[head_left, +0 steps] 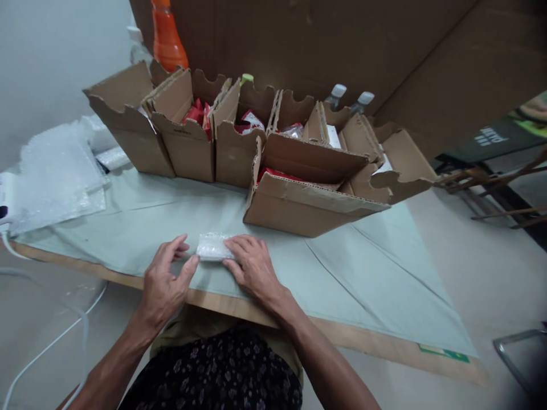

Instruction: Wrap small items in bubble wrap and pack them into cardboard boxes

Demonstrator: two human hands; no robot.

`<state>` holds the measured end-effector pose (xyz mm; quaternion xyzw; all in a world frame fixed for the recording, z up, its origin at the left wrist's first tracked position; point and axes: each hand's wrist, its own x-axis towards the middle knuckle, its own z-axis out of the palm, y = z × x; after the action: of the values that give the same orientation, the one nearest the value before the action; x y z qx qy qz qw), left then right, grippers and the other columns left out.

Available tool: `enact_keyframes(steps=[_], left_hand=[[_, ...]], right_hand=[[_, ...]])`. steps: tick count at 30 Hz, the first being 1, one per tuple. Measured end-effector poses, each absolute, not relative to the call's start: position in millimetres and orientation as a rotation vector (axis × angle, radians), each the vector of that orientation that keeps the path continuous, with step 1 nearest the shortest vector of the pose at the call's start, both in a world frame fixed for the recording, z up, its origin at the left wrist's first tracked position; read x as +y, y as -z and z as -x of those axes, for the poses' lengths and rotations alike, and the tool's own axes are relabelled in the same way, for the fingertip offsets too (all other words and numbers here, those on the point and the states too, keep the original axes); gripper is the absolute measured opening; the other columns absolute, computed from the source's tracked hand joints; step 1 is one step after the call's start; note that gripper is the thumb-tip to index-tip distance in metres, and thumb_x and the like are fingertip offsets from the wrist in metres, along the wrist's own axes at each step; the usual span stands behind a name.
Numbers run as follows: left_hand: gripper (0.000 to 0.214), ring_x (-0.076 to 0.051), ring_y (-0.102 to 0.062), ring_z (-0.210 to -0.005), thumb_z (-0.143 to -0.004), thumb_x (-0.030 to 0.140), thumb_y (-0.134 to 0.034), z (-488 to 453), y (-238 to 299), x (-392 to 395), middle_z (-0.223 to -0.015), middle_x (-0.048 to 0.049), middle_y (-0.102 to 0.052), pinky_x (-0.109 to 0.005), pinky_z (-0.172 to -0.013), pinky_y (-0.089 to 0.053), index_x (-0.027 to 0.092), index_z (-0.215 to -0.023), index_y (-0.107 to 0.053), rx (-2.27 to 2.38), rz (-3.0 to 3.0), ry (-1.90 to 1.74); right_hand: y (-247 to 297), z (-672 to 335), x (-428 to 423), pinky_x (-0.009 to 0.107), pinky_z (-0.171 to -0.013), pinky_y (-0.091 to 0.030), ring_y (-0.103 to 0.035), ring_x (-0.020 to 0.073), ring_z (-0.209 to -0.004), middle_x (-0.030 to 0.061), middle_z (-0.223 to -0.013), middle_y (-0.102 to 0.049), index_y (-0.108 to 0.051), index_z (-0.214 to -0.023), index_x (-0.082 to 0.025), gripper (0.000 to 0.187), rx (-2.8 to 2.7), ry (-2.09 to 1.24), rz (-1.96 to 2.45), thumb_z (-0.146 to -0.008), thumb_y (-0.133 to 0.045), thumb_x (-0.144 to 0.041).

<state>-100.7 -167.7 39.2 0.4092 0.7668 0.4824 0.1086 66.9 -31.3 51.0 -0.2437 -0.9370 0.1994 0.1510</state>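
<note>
A small flat packet of clear bubble wrap point(211, 246) lies on the pale green cloth near the front of the table; what it may contain cannot be made out. My right hand point(254, 265) grips its right end, fingers over the top and thumb along the near side. At the left end is my left hand point(166, 276), open, with its fingers curved and apart from the thumb. The left thumb tip is at the packet's near left corner, and whether it touches is unclear.
Cardboard bins point(192, 151) holding red packets stand in a row at the back, with another cardboard bin point(307, 205) in front. Bubble wrap sheets point(60, 165) are piled at left. Bottles, including an orange bottle point(168, 42), stand behind. A white cable point(51, 344) hangs at the left.
</note>
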Motion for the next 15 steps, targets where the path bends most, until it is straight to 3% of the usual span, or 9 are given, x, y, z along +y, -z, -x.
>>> enact_keyframes(steps=[4,7,11,15], left_hand=[[0.082,-0.028,-0.068,-0.108,-0.079,0.052,-0.076,81,-47,-180,-0.128,-0.0156,-0.067,-0.043,-0.094,-0.056,0.016,-0.146,-0.046,1.78,-0.612,-1.566],[0.104,-0.027,-0.068,-0.111,-0.07,0.048,-0.085,67,-53,-174,-0.124,-0.0124,-0.069,-0.04,-0.099,-0.054,0.018,-0.155,-0.034,1.516,-0.35,-1.578],[0.104,-0.022,-0.068,-0.102,-0.067,0.042,-0.088,58,-62,-165,-0.11,-0.0052,-0.072,-0.034,-0.097,-0.053,0.023,-0.156,-0.037,1.423,-0.256,-1.612],[0.101,-0.024,-0.068,-0.104,-0.07,0.042,-0.087,52,-69,-162,-0.108,-0.0059,-0.072,-0.036,-0.098,-0.053,0.025,-0.157,-0.038,1.314,-0.276,-1.664]], right_hand=[[-52,-68,-36,0.043,-0.097,-0.045,-0.064,0.0261,-0.114,0.0087,-0.122,-0.075,-0.069,-0.123,-0.019,0.026,-2.496,-0.709,0.816,-0.099,-0.063,-0.025],[-57,-74,-52,0.042,-0.099,-0.045,-0.066,0.0247,-0.111,0.0077,-0.117,-0.077,-0.071,-0.121,-0.021,0.024,-2.427,-0.798,0.719,-0.098,-0.064,-0.026],[-64,-95,-72,0.045,-0.105,-0.042,-0.063,0.0252,-0.117,0.0076,-0.126,-0.073,-0.068,-0.127,-0.025,0.032,-2.376,-0.913,0.636,-0.095,-0.068,-0.032],[-65,-127,-78,0.051,-0.111,-0.041,-0.054,0.0301,-0.133,0.0138,-0.151,-0.054,-0.054,-0.144,-0.026,0.062,-2.015,-1.328,0.849,-0.09,-0.072,-0.05]])
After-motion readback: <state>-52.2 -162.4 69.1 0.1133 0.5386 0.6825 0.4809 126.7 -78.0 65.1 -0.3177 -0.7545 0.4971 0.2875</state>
